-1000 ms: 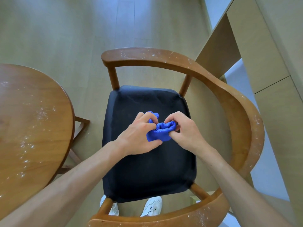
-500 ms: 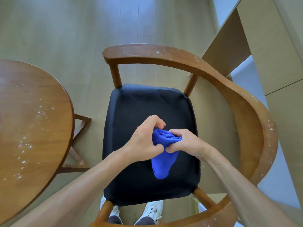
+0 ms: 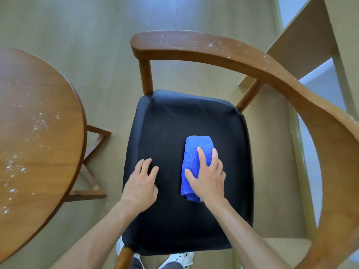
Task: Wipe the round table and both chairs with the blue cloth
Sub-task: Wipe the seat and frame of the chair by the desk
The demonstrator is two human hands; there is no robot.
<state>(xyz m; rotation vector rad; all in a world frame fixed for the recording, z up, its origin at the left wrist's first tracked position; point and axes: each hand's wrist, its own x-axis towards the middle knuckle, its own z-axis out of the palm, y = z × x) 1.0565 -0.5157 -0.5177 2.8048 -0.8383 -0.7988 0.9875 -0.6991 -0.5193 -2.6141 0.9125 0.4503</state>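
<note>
The folded blue cloth (image 3: pixel 194 152) lies flat on the black seat (image 3: pixel 174 117) of a wooden armchair. My right hand (image 3: pixel 206 175) presses down on the cloth with fingers spread over it. My left hand (image 3: pixel 140 183) rests open on the bare seat to the left of the cloth, holding nothing. The chair's curved wooden armrest and back rail (image 3: pixel 223 51) is speckled with white dust. At the left, the round wooden table (image 3: pixel 35 136) also carries white specks. Only one chair is in view.
A pale wooden cabinet side (image 3: pixel 303 41) stands at the upper right, close behind the chair's back rail. The table's wooden base (image 3: pixel 95 158) shows on the floor between table and chair. White shoes (image 3: pixel 180 258) peek out under the seat's front edge.
Both hands were bunching and folding the cloth above the seat. Now the cloth lies flat on the seat under my right hand, and my left hand has let go and moved left.
</note>
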